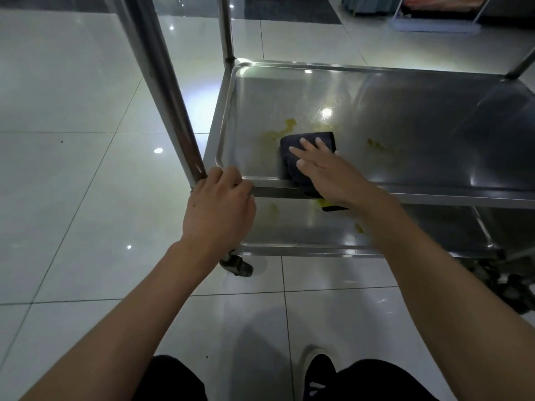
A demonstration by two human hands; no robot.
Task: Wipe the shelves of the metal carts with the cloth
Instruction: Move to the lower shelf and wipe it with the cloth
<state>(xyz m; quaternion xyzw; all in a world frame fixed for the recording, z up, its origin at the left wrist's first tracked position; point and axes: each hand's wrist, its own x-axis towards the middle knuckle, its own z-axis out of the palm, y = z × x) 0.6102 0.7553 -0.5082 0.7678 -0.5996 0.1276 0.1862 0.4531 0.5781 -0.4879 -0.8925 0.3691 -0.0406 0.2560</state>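
A metal cart (376, 195) stands on a glossy tiled floor (72, 198), with a middle shelf (405, 125) in plain view and a lower shelf (304, 230) partly seen under it. The left hand (217, 206) curls round the near left corner of the cart, at the foot of the post (162, 91), steadying it. The right hand (324, 172) lies flat, fingers straight, pressing a dark cloth (307, 157) onto the middle shelf near its front rim (one end hangs over the rim). Yellow smears (289, 124) lie just beyond the cloth, with another streak (376, 144) to the right and more (359, 227) on the lower shelf. The step appears to be wiping the middle shelf, early on. Next the cloth likely needs pushing far and left across the smears, then right.
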